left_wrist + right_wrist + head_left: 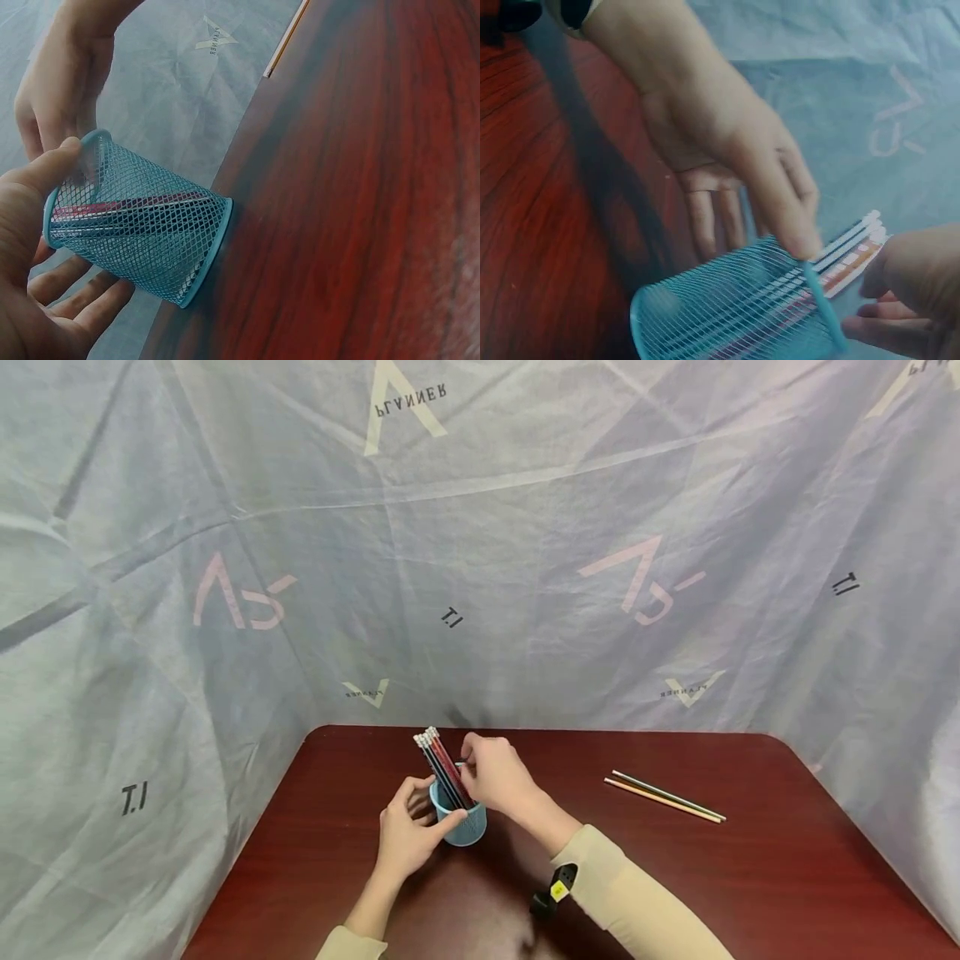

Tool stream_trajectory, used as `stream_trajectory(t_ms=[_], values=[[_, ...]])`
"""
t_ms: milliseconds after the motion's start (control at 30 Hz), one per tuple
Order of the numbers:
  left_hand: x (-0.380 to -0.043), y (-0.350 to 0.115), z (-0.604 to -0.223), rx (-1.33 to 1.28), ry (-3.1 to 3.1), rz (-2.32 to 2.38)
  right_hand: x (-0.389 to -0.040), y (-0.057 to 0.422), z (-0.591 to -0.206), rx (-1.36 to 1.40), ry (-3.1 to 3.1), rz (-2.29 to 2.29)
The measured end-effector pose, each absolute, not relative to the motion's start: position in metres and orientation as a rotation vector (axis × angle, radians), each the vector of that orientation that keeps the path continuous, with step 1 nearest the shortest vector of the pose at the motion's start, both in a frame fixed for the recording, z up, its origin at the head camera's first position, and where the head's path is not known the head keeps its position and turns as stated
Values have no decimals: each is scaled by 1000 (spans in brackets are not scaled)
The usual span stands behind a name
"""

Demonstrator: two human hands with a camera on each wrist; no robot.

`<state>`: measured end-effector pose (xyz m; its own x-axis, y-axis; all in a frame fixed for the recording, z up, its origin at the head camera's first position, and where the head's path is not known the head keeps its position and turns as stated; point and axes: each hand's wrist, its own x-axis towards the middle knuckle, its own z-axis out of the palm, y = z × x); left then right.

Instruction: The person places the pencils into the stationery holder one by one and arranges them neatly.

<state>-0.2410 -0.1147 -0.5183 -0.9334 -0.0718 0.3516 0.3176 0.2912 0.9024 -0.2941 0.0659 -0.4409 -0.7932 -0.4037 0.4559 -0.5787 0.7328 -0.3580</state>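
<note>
A light blue mesh pencil cup (465, 828) holds a leaning bundle of dark and red pencils (441, 764), white eraser ends up. My left hand (408, 831) grips the cup's left side. In the left wrist view its thumb (56, 165) lies at the rim and its fingers curve below the mesh. My right hand (497, 774) is bent over the far right of the rim, beside the pencils. In the right wrist view its curled fingers (900, 300) are close to the rim and pencils; whether they pinch anything is hidden.
Two loose pencils, one yellow (660, 799) and one dark green (675, 797), lie side by side on the right of the reddish-brown table (322, 860). Grey printed cloth (525, 610) hangs behind and along both sides. A black device (562, 881) is on the right wrist.
</note>
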Motion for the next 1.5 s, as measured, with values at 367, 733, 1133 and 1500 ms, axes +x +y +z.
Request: stream_trajectory(t_ms=[367, 733, 1133, 1500], values=[[-242, -115, -519, -188, -2216, -1704, -304, 125, -420, 742, -2351, 738], [-240, -112, -519, -192, -2223, -1735, -306, 207, -429, 627, -2441, 666], [-239, -112, -519, -191, -2219, -1751, -297, 276, -452, 445, -2620, 551], [-241, -113, -519, -194, -2225, -1745, -286, 313, -476, 419, -2674, 469]])
